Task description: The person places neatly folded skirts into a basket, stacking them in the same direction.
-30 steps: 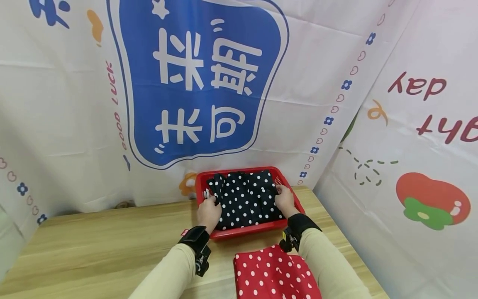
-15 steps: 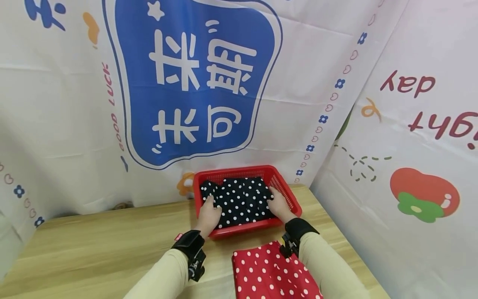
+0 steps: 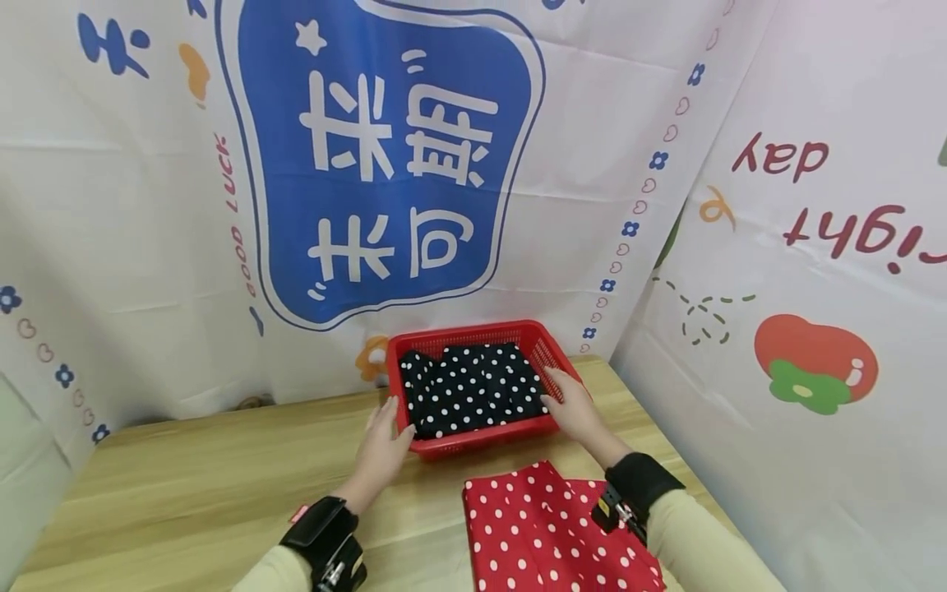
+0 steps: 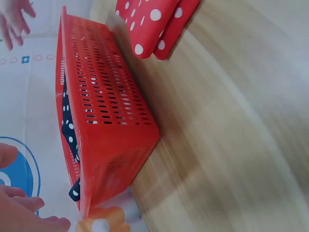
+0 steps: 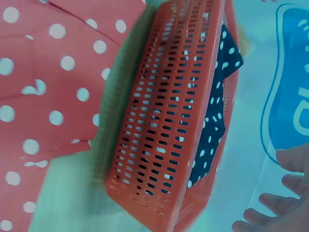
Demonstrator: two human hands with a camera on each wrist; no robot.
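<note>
A black cloth with white dots [image 3: 473, 390] lies folded inside a red plastic basket [image 3: 484, 440]. My left hand [image 3: 381, 448] hovers by the basket's left front corner, fingers spread, holding nothing. Over the right side of the basket is my right hand [image 3: 575, 411], fingers extended and apart from the cloth. In the right wrist view that right hand [image 5: 285, 198] shows loose fingers beside the basket's rim. The black cloth [image 5: 212, 121] rises a little above the rim there. A folded red cloth with white dots [image 3: 547, 534] lies in front of the basket, partly beneath the right forearm.
The basket stands at the back right of a wooden table [image 3: 222, 485]. Behind it hangs a white printed sheet [image 3: 170, 345] with a blue panel. Another printed sheet [image 3: 740, 460] lines the right side, close to the table edge.
Both hands have let go of the black cloth, which now sits lower in the basket. The left hand has drawn back left and toward me; the right has moved outward to the right.
</note>
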